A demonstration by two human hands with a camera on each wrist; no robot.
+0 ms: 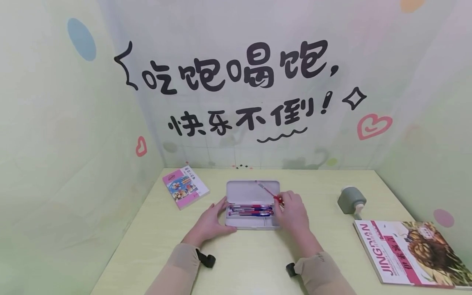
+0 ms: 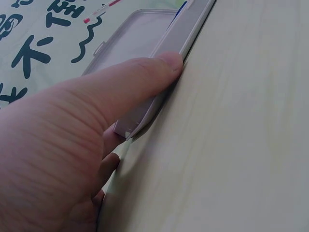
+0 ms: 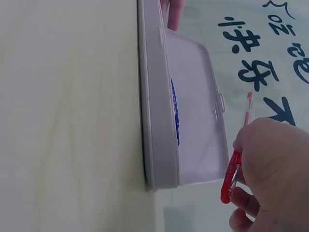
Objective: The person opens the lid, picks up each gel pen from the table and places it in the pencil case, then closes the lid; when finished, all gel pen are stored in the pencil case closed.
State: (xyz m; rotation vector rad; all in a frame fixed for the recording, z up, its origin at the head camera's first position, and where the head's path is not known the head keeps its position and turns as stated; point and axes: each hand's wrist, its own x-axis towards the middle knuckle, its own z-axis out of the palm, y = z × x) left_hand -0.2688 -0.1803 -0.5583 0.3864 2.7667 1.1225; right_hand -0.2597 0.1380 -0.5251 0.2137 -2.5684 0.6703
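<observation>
Red pen [image 1: 270, 193] sits pinched in my right hand [image 1: 293, 213] mid-frame; my flat left hand [image 1: 211, 221] steadies the case [image 1: 250, 223]; next, careful lowering in.

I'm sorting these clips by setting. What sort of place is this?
Probably a study desk in a decorated booth: a pale desk closed in by cartoon-lettered wall sheets, with an open pencil case and a book lying on it.
</observation>
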